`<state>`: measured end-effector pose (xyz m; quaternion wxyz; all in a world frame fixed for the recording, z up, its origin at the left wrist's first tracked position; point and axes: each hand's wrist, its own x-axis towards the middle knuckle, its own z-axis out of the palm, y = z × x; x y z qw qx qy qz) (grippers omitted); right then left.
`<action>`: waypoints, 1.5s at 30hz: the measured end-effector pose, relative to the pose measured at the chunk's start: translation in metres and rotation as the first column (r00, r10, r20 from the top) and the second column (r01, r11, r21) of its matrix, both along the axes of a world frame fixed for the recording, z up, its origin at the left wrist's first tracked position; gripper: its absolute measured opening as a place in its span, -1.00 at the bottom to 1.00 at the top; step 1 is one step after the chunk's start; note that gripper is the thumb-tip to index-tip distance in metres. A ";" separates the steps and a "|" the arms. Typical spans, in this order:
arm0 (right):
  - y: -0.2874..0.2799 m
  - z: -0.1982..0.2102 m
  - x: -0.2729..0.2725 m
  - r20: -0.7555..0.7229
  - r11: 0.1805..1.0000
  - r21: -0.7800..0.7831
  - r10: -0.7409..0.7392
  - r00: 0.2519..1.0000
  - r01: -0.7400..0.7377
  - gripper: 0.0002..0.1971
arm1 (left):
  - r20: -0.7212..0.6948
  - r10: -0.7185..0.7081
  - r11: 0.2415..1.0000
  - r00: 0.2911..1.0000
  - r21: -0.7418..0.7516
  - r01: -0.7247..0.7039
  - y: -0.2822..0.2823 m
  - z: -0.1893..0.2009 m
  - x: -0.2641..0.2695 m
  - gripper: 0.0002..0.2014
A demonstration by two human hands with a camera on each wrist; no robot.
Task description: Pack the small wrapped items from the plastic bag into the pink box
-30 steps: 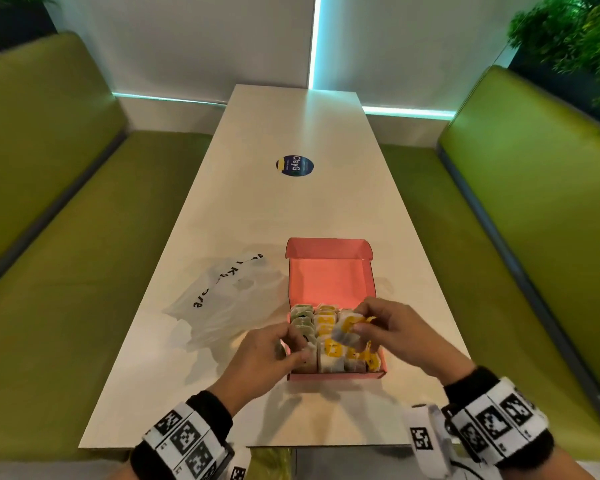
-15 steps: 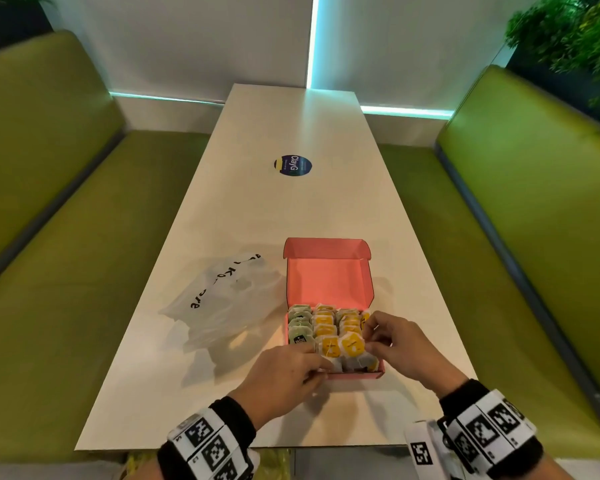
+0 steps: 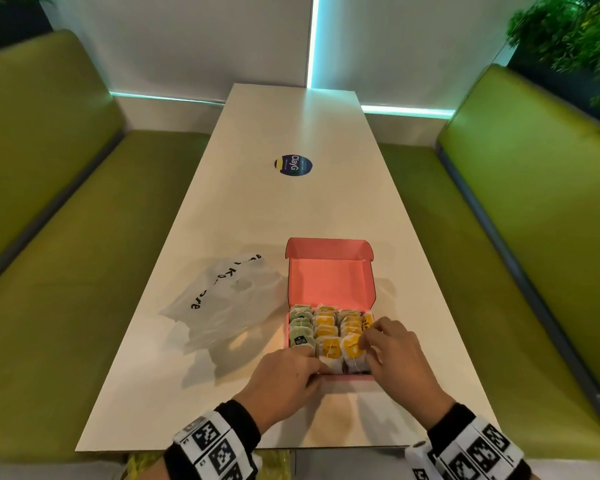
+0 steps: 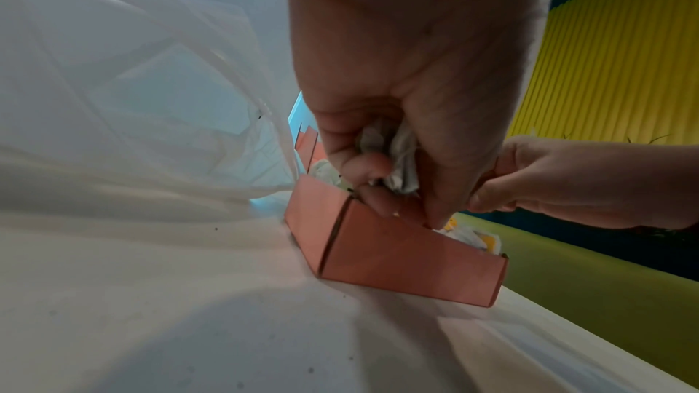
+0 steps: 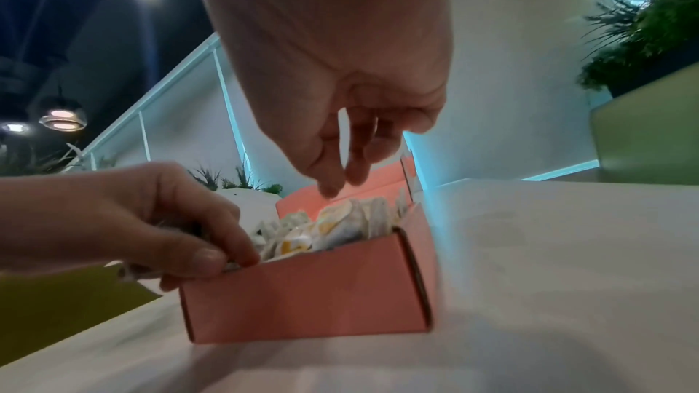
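The pink box (image 3: 347, 377) stands open near the table's front edge, its lid flat behind it. Rows of green and yellow wrapped items (image 3: 326, 329) fill it. My left hand (image 3: 314, 367) is at the box's near left corner, and its fingers and thumb pinch a crumpled white wrapped item (image 4: 397, 160) over the rim (image 4: 397, 259). My right hand (image 3: 366, 344) hovers at the near right; its loosely spread fingertips (image 5: 332, 187) hold nothing just above a yellow wrapped item (image 3: 351, 345). The plastic bag (image 3: 222, 299) lies flat left of the box.
A long white table (image 3: 291, 209) carries a round dark sticker (image 3: 293, 165) in its middle. Green benches (image 3: 66, 271) run along both sides, and plants (image 3: 575, 36) stand at the far right. The bag (image 4: 132, 85) lies close against the box's left side.
My right hand lowered a yellow wrapped item into the box's near row and let it go. My left hand slid toward the near left corner.
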<state>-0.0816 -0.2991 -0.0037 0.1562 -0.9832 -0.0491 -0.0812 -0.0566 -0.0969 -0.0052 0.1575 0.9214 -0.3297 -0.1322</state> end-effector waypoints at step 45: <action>0.047 0.001 -0.008 0.056 0.854 0.419 0.314 0.948 -0.307 -0.81 | -0.911 -0.151 0.385 0.385 -0.413 -0.826 0.001 0.012 0.008 -0.48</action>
